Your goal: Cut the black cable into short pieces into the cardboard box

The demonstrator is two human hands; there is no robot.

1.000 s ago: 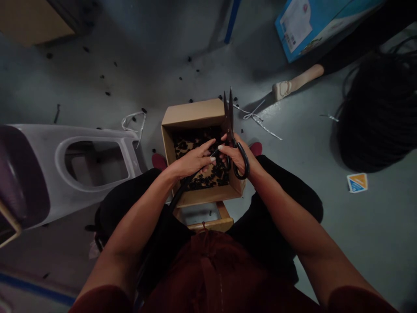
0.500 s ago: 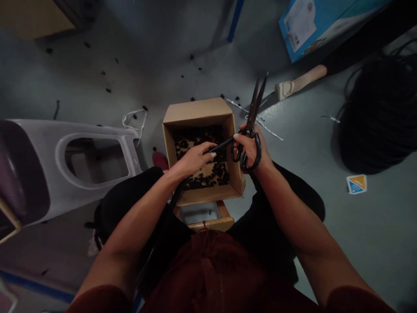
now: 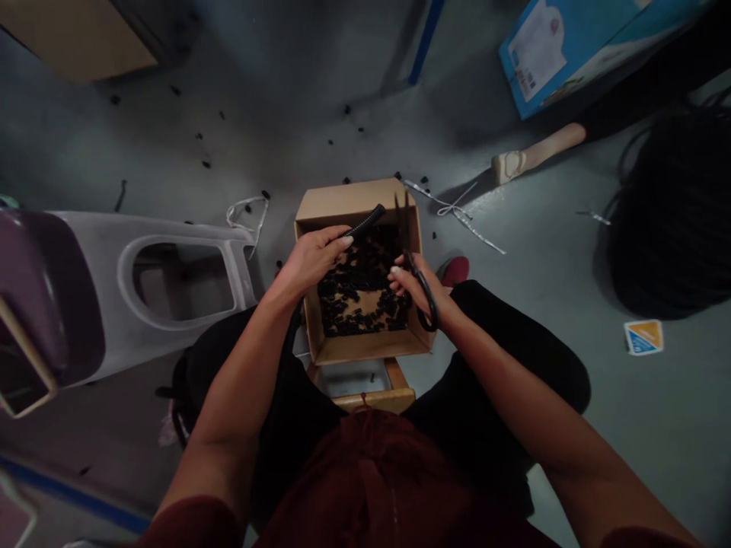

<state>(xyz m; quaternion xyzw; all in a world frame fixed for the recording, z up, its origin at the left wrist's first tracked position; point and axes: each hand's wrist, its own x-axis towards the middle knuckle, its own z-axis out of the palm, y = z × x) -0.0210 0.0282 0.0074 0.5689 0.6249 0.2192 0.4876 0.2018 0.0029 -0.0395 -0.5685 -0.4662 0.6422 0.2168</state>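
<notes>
- left hand (image 3: 311,260): closed tight around black corrugated tube (image 3: 365,221), short end sticking out past the fingers over the box, rest runs down past the wrist
- right hand (image 3: 412,285): gripping scissors (image 3: 406,243), black loop handles (image 3: 427,307) hanging below the hand, blades pointing away from the person, tips just past the far box wall, can't tell if fully closed
- hands close together, both above the box, not touching each other
- cardboard box (image 3: 357,204): open top, sits on wooden stool (image 3: 374,399) between the person's knees, holds a pile of black tube pieces (image 3: 359,293)
- loose black bits (image 3: 205,164) scattered on the floor (image 3: 274,137), mostly beyond the box
- white strips (image 3: 457,209) on the floor just past the box, another white strip (image 3: 248,213) near the left side
- white plastic shell (image 3: 97,281) on the floor left of the person
- black coil (image 3: 671,217) on the right
- blue carton (image 3: 563,57) top right, with a second person's leg (image 3: 537,152) lying just below it
- small blue and orange card (image 3: 643,337) on the floor right of the person
- red shoe (image 3: 455,270) beside the box, right side
</notes>
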